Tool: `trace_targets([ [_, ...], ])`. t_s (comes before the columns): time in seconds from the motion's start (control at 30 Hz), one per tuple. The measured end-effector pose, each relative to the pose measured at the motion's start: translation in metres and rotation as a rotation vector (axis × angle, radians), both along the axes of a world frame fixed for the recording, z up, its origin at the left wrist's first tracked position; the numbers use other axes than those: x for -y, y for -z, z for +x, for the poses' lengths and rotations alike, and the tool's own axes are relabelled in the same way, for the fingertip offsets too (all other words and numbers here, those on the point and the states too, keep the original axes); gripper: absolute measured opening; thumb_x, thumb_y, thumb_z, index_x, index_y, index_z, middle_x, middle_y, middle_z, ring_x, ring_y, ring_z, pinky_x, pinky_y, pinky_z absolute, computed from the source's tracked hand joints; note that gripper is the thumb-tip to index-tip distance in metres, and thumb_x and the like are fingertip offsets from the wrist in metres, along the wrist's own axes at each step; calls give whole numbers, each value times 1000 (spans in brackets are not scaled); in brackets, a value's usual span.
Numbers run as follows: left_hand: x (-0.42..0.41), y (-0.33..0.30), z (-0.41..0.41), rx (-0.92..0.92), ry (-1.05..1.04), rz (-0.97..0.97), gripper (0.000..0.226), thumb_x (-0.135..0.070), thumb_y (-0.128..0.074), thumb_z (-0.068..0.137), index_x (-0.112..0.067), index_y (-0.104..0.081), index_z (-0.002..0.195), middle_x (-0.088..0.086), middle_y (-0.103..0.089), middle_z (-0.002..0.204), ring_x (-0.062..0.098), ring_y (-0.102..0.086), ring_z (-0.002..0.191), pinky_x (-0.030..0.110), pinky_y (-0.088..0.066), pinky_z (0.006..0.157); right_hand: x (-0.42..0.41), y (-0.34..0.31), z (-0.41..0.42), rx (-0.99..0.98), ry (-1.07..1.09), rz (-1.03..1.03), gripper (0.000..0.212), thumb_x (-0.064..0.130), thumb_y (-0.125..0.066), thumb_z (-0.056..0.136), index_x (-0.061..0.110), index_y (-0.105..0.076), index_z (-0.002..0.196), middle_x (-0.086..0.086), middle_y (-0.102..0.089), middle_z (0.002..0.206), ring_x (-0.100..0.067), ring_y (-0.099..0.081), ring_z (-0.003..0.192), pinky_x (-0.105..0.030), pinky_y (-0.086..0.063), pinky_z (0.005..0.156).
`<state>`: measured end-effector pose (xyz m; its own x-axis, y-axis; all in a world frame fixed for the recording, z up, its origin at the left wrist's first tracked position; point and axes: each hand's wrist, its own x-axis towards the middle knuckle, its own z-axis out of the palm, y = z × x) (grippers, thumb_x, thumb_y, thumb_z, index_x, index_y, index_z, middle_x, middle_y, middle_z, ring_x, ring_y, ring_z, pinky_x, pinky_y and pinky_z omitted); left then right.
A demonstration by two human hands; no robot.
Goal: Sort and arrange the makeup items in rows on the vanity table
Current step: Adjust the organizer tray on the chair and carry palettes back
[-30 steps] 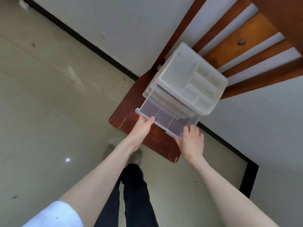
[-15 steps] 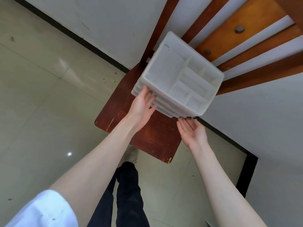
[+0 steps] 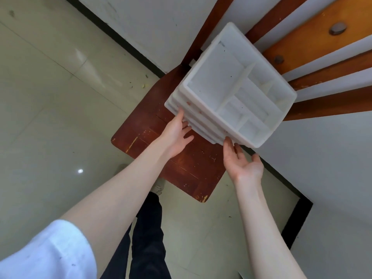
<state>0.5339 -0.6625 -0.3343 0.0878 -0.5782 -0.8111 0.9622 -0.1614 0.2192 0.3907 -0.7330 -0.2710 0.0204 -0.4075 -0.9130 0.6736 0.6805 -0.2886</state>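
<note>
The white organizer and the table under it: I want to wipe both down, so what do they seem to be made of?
The organizer looks like moulded plastic, milky white and matte, with rounded edges and thin dividers. The table looks like reddish-brown wood with a semi-gloss varnish: plank seams show, and pale chips at its edges suggest a worn coating.

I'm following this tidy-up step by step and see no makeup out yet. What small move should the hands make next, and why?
Probably pull one drawer of the white organizer open. Its top tray compartments look empty and no makeup lies on the wooden table. The left hand already touches the drawer fronts with straight fingers, and the right hand is open, palm up, at the lower corner.
</note>
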Motion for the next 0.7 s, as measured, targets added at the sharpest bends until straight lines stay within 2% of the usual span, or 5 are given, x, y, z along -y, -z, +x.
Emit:
trace_targets([
  [0.13,17,11,-7,-139,-71,-42,72,-56,-39,91,-13,-20,146,9,-29,149,23,-26,139,46,-25,110,3,-6,-4,103,19,-11,68,46,-44,95,-5,-31,138,-32,-42,135,-43,-39,129,-51,-32,108],
  [0.27,28,16,-6,-148,-142,9,69,-52,-45,90,-11,-26,143,12,-38,142,23,-37,132,47,-33,106,4,-7,-2,93,-29,-12,68,46,-47,94,0,-29,141,-28,-40,138,-42,-38,130,-53,-28,110],
  [0.47,20,21,-11,-119,-125,33,57,-49,-43,92,-10,-38,133,10,-51,126,23,-49,120,43,-46,88,2,-7,3,63,-30,-23,70,43,-49,94,3,-22,145,-23,-32,146,-40,-35,133,-50,-24,112],
  [0.57,10,25,-16,-117,-117,55,57,-44,-36,96,-8,-31,140,13,-48,132,25,-44,127,46,-39,99,3,-7,4,58,-14,-22,69,43,-49,94,3,-23,145,-22,-32,147,-40,-34,134,-50,-24,113],
  [0.7,-11,25,-25,-125,-112,45,54,-43,-34,97,-9,-33,139,13,-44,138,24,-43,128,44,-37,101,0,-7,5,61,-10,-26,68,43,-49,94,3,-26,143,-21,-36,144,-40,-36,132,-50,-25,112],
])
